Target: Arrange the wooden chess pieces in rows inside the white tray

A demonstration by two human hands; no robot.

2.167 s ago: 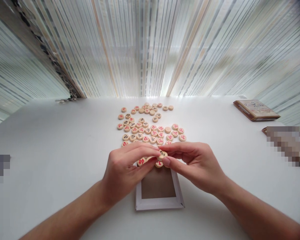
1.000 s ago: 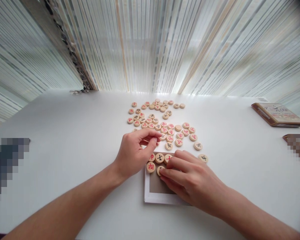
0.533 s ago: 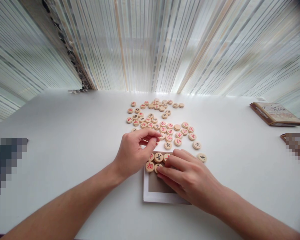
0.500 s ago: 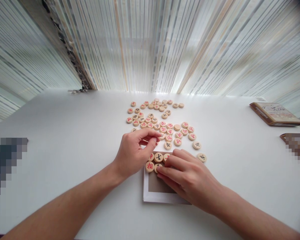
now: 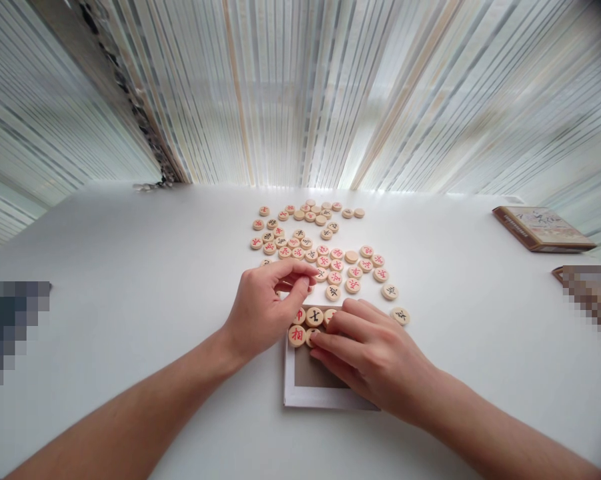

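A shallow white-edged box [image 5: 333,397] with a brown inside lies on the table in front of me. Round wooden Chinese chess pieces sit in two rows along its far side, among them a red-marked piece [image 5: 297,335] and a black-marked piece [image 5: 315,316]. My right hand [image 5: 375,350] reaches over the box, its fingertips on a Chinese chess piece [image 5: 311,337] in the second row, partly covered by the fingers. My left hand [image 5: 270,300] hovers at the box's far left corner, fingers curved, thumb a little apart, nothing visible between them.
Many loose chess pieces [image 5: 336,253], red-marked, black-marked and plain, lie scattered beyond the box on the white table [image 5: 130,280]. A flat brown-sided box [image 5: 545,229] lies at the far right, near another brown item [image 5: 590,293], partly blurred out. A striped string curtain [image 5: 290,100] hangs behind.
The view has shifted slightly. My left thumb and fingertips have parted a little. My right hand stays on the same piece in the box.
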